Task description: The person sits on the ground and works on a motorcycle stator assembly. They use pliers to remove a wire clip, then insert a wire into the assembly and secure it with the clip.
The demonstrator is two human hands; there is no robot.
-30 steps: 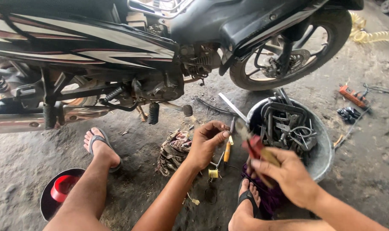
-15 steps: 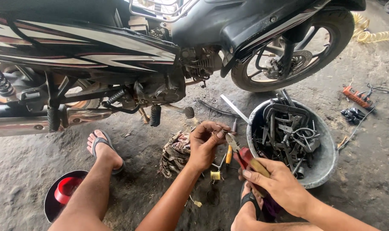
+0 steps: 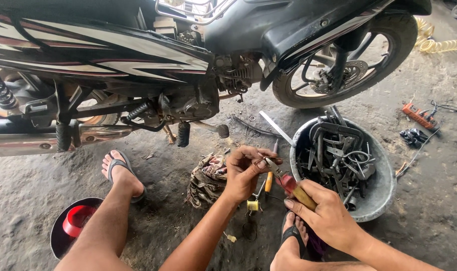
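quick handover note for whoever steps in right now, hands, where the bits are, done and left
Left hand: fingers pinched on a small part, too small to identify.
Right hand: grip closed on pliers with red and tan handles, tips at that small part.
Nearby: basin of metal tools to the right, rag to the left, orange-handled screwdriver and small yellow piece on the ground between the hands, motorcycle in front.
Done: part and pliers in hand.
Left: the work on the part, still in the pliers.

Repair workshop: motorcycle, tool basin, dirt floor.
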